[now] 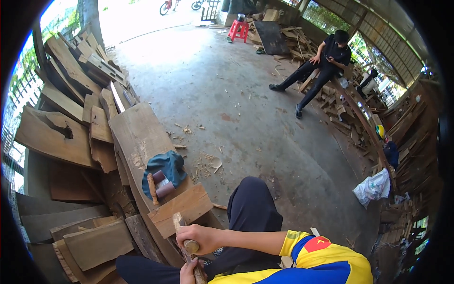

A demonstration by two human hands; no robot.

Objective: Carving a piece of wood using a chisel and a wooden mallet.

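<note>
My right hand (201, 238) is closed around a short wooden stick (178, 220), whose rounded lower end shows below the fist. Just under it, at the bottom of the view, my left hand (189, 271) grips a narrow wooden piece (200, 275); its shape is mostly hidden by the fingers. Beyond both hands a flat wooden board (182, 208) lies across a long thick plank (142, 128). Farther up that plank are a dark teal cloth (172, 165), a carved wooden piece (152, 189) and a reddish-brown roll (164, 187).
Stacked planks (56, 137) crowd the left side. Wood shavings (210, 163) litter the concrete floor (246, 128). A person in black (331, 57) sits at the far right near scrap wood. A white sack (372, 188) stands on the right; a red stool (239, 29) is far back.
</note>
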